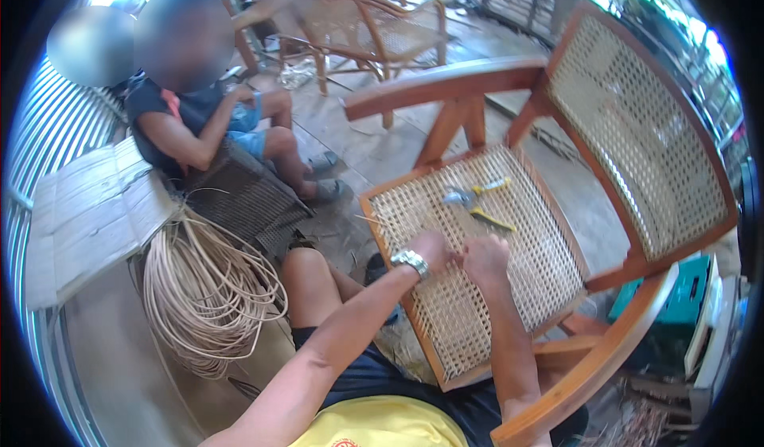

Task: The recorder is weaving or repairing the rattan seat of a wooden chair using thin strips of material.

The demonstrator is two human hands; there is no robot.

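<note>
A wooden armchair [621, 256] with woven cane back stands before me, its cane seat [525, 280] by my legs. My left hand [430, 249], below a metal wristwatch [408, 264], is closed over the middle of the seat, fingertips at the weave. My right hand [485, 256] is closed just beside it, almost touching it. What either hand pinches is too small to make out. Yellow-handled pliers [493, 221] lie on the seat beyond my hands. A loose strand sticks out at the seat's left edge.
Another person [191, 128] sits at back left on a dark woven seat [247, 200]. Coiled cane [203, 288] hangs at left below a pale board [87, 216]. Another cane chair [390, 29] stands behind. A green crate [668, 320] is at right, by dry scraps [629, 419].
</note>
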